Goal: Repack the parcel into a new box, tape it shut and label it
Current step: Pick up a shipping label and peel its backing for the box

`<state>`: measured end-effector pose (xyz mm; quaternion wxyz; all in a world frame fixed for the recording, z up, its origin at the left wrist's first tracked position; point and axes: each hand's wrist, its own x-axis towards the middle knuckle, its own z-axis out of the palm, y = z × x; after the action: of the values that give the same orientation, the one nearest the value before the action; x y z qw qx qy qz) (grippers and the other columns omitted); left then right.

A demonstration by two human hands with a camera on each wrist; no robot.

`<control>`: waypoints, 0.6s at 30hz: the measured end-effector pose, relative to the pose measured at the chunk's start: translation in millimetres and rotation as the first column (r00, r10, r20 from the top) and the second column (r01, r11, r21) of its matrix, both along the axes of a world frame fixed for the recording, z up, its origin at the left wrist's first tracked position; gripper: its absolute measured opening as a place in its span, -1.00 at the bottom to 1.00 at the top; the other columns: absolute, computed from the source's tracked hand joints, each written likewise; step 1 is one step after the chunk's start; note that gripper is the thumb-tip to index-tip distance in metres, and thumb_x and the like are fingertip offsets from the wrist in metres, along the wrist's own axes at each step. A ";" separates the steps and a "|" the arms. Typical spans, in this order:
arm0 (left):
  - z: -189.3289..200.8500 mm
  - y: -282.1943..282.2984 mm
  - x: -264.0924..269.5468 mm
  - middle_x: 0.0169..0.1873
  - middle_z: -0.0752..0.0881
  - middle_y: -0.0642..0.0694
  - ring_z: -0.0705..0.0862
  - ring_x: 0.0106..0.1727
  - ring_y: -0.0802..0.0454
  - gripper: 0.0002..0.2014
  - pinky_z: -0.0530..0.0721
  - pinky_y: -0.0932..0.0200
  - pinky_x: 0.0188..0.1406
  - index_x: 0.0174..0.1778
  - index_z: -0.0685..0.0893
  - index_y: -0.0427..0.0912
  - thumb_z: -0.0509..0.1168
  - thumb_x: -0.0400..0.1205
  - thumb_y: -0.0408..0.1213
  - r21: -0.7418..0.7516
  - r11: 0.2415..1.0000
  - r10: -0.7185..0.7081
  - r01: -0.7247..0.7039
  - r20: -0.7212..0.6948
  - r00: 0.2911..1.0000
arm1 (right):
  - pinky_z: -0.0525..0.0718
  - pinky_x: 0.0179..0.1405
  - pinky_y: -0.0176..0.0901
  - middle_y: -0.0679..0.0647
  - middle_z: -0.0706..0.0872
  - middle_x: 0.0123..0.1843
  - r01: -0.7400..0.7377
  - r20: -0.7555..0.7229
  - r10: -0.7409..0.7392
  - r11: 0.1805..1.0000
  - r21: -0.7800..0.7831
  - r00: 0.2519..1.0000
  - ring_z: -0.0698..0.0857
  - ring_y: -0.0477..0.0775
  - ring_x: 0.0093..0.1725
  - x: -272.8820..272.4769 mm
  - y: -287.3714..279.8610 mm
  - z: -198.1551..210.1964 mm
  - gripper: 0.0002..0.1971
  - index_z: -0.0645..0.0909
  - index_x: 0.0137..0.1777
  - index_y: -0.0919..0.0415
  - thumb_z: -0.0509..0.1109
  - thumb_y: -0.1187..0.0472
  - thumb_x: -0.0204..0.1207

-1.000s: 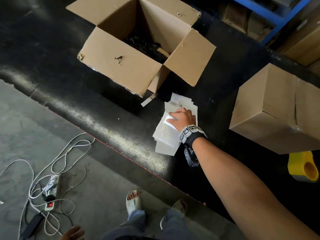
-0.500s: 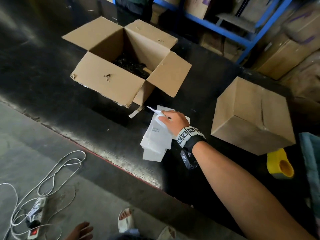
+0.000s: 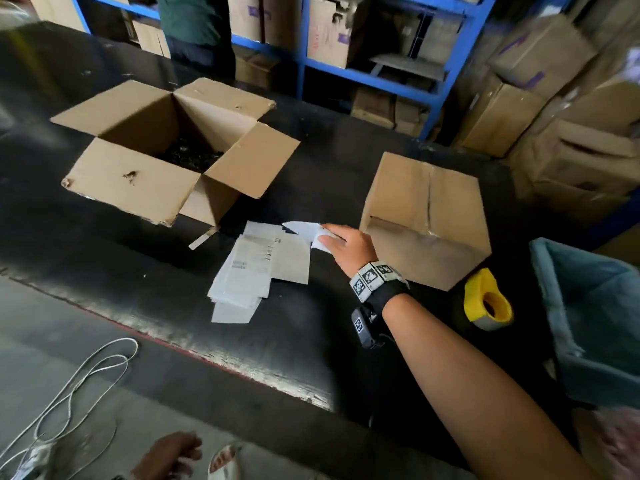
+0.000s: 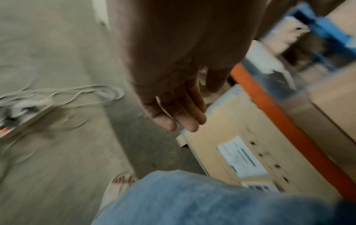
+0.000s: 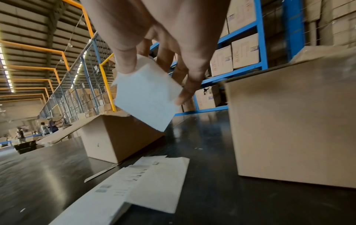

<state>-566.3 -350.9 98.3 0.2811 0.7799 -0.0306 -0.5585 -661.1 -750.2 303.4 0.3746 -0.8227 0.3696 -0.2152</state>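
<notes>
My right hand (image 3: pixel 332 239) pinches one white label sheet (image 3: pixel 306 230) (image 5: pixel 146 97) and holds it just above the black table. It is lifted off a fanned stack of white labels (image 3: pixel 252 271) (image 5: pixel 134 187). To the right stands a closed cardboard box (image 3: pixel 429 220) (image 5: pixel 289 121) with its flaps shut. At the back left is an open cardboard box (image 3: pixel 156 161) (image 5: pixel 115 137) with dark contents inside. My left hand (image 4: pixel 177 112) hangs below the table edge with relaxed fingers and holds nothing.
A yellow tape roll (image 3: pixel 488 299) lies right of the closed box, beside a grey-blue bin (image 3: pixel 588 327). Blue shelving (image 3: pixel 363 77) with cartons runs behind the table, and a person stands there. White cables and a power strip (image 4: pixel 29 109) lie on the floor.
My right hand has lifted one label off the stack and carried it right, toward the closed box. The view has tilted up, showing the shelves.
</notes>
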 end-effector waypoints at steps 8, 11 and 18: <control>111.1 -138.9 -37.5 -0.39 0.72 -0.21 0.67 -0.52 0.06 -0.78 0.60 0.23 -0.46 -0.22 0.69 -0.31 0.22 0.69 -0.33 -0.262 0.875 -0.363 0.406 0.198 0.910 | 0.56 -0.09 -0.21 0.11 0.80 -0.07 0.079 0.046 -0.078 0.996 -0.032 0.996 0.68 0.10 -0.07 -55.0 -43.1 18.4 -0.78 0.76 0.08 0.22 0.44 0.16 0.50; 158.4 -209.2 -27.5 -0.39 0.73 -0.08 0.68 -0.45 0.10 -0.78 0.63 0.29 -0.40 -0.17 0.70 -0.31 0.22 0.69 -0.29 -0.392 0.771 -0.363 0.502 0.376 0.852 | 0.48 -0.23 -0.16 0.10 0.76 -0.19 0.134 0.037 -0.132 0.990 -0.048 0.991 0.63 0.15 -0.15 -64.6 -59.6 27.9 -0.77 0.75 0.00 0.23 0.41 0.09 0.52; 238.8 -368.5 1.0 -0.21 0.76 -0.04 0.68 -0.30 0.07 -0.81 0.65 0.12 -0.20 -0.12 0.70 -0.06 0.20 0.71 -0.23 -0.651 0.592 -0.238 0.475 0.422 0.875 | 0.67 0.07 0.09 0.30 0.76 0.04 0.270 0.068 -0.266 0.962 -0.045 0.962 0.68 0.29 0.05 -67.6 -91.3 48.4 -0.64 0.70 0.07 0.36 0.37 0.03 0.56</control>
<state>-565.3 -719.4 337.0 0.4443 0.6489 -0.4515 -0.4215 -728.7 -841.5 351.8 0.3309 -0.7680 0.4599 -0.2988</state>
